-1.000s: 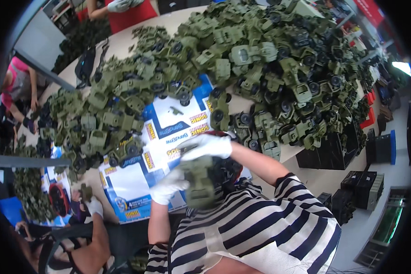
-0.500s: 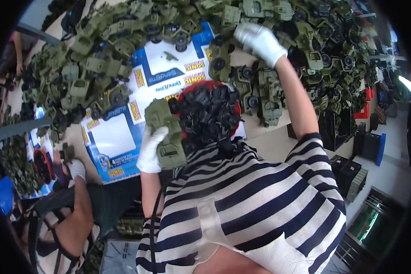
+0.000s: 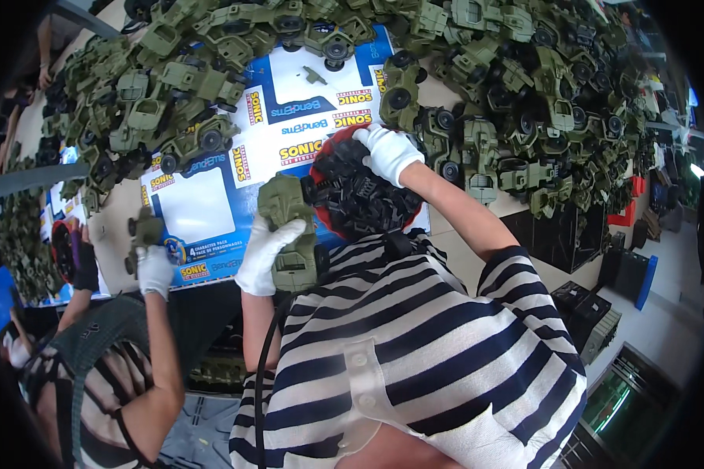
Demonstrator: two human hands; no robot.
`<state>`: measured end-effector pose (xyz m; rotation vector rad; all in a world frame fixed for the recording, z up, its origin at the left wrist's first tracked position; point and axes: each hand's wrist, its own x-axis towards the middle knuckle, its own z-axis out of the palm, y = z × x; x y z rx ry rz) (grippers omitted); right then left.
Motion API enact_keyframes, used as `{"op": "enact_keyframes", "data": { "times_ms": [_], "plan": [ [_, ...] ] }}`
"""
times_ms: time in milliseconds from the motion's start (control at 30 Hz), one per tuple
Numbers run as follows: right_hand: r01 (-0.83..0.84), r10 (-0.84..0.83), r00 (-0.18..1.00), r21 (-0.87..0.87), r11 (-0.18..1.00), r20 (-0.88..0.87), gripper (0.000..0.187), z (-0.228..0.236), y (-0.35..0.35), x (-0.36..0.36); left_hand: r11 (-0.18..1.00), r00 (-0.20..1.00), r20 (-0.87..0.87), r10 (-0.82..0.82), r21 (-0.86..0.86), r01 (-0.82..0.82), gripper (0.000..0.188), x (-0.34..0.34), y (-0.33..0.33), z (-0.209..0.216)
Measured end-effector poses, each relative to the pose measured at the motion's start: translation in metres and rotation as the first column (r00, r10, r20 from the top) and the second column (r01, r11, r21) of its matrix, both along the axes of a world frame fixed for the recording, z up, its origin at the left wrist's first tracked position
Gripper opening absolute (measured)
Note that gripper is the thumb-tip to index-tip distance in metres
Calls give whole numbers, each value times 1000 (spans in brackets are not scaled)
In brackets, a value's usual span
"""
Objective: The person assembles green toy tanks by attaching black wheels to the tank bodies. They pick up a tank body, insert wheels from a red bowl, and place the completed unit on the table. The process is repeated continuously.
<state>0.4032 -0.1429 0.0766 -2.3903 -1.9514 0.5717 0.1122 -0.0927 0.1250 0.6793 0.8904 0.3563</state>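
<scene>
In my gloved left hand (image 3: 267,254) I grip an olive-green toy military vehicle (image 3: 288,205), held just above the cardboard sheet near my chest. Right beside it stands a red round basket (image 3: 321,160) heaped with small black plastic parts (image 3: 360,199). My gloved right hand (image 3: 391,155) is over the basket's far right side, its fingers bent together against the black parts. Whatever lies between those fingertips is hidden.
Green toy vehicles (image 3: 188,74) pile up along the table's far side and right (image 3: 547,117). A printed blue-and-white cardboard sheet (image 3: 242,168) covers the middle, with a small green piece (image 3: 314,76) on it. At left, a co-worker's gloved hand (image 3: 155,270) holds another vehicle (image 3: 145,233).
My right hand has come back from the vehicle pile at the far right to the basket of black parts. My left hand keeps its hold on the toy vehicle, almost in place.
</scene>
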Motion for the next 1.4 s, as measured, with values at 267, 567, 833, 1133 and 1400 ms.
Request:
{"op": "enact_keyframes", "data": {
  "times_ms": [267,567,833,1133,1400],
  "plan": [
    [19,42,986,356,934,-163,21,11,-12,11,966,978,113,-175,213,149,84,11,10,4],
    [-406,391,663,132,904,-639,79,109,5,20,888,873,194,-448,216,407,91,44,21,41],
    [-128,126,179,104,986,-976,61,91,-16,18,882,844,258,-470,115,456,83,43,16,57],
    [140,-98,-193,-127,982,-976,53,61,-27,8,919,894,218,-392,48,391,76,51,8,61],
    [183,-117,-188,-152,971,-975,50,73,-27,0,921,887,261,-381,21,389,72,53,9,64]
  ]
}}
